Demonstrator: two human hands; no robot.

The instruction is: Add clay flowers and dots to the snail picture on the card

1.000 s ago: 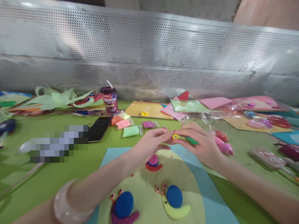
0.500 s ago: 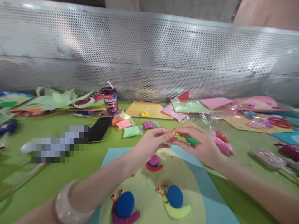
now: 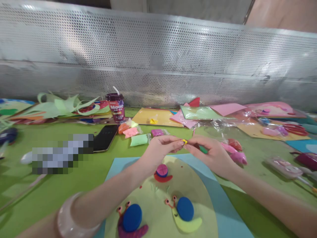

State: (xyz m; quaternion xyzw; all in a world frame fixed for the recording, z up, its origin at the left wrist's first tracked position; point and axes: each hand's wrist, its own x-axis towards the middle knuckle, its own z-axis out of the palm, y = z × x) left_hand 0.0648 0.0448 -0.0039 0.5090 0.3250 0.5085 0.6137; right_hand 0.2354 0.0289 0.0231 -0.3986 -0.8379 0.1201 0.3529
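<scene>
My left hand (image 3: 160, 148) and my right hand (image 3: 211, 153) meet above the table, both pinching a tiny yellow clay piece (image 3: 184, 141) between fingertips. A green clay bit (image 3: 203, 149) shows inside my right hand. Below them lies a pale yellow oval sheet (image 3: 153, 201) on blue paper (image 3: 119, 163). On the oval sit two clay snails with blue shells, one purple-bodied (image 3: 131, 218) and one yellow-green (image 3: 185, 213), and a pink button on a red crescent (image 3: 162, 172).
Small clay packets (image 3: 135, 134), a black phone (image 3: 105, 137) and a purple drink cup (image 3: 116, 106) lie beyond my left hand. Coloured papers (image 3: 158, 116) and plastic bags (image 3: 223, 127) line the perforated metal wall (image 3: 158, 66). Pink clay bags (image 3: 235, 153) sit right of my hands.
The yellow piece, flat-faced a second ago, is now squeezed edge-on between both hands' fingertips. My right fingers have curled in more, hiding most of the green bit.
</scene>
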